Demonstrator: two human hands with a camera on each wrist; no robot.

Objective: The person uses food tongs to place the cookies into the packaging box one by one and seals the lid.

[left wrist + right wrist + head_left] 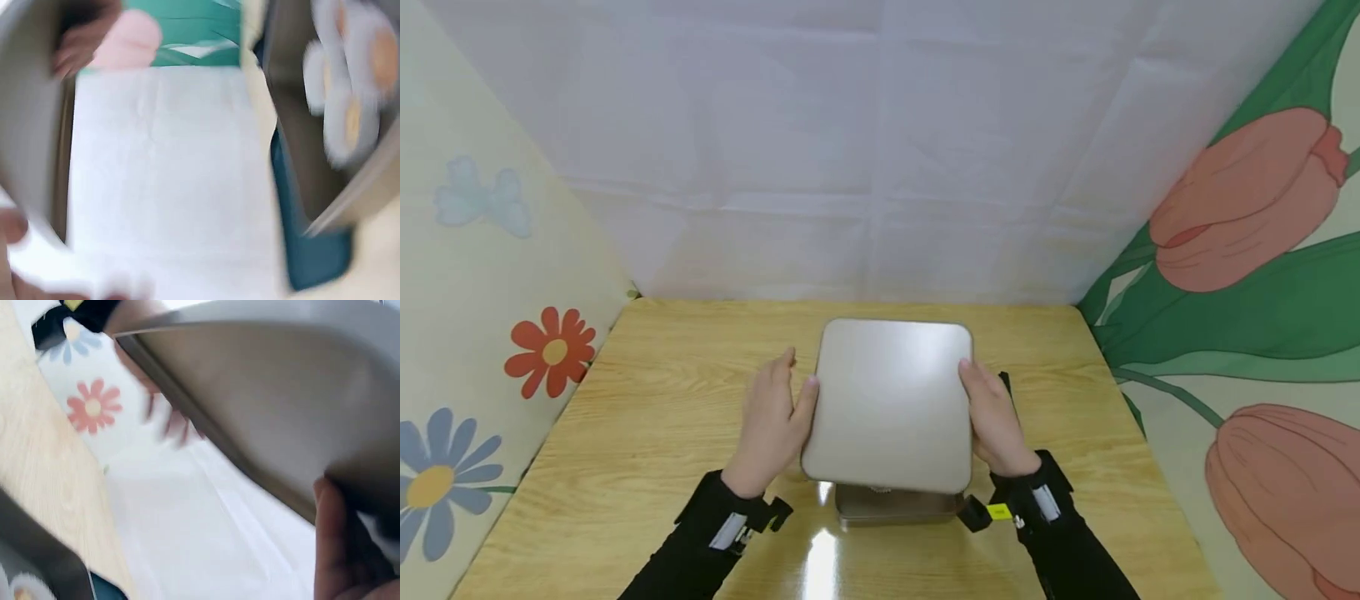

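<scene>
A square silver tin lid (891, 404) is held up over a tin box (898, 507), covering most of it in the head view. My right hand (996, 421) grips the lid's right side, thumb on top. Its fingers (331, 531) press the inner face in the right wrist view. At the opposite edge is my left hand (775, 425), fingers extended and thumb tip right at the rim. Inside the box (306, 137), the left wrist view shows several blurred white round pieces (353, 128) with orange-tan centres.
A dark teal flat item (312, 250) lies beneath the box. The wooden table (662, 400) meets a white cloth backdrop (737, 150), with flower-printed panels on both sides. A thin black object (1006, 383) shows behind the right hand.
</scene>
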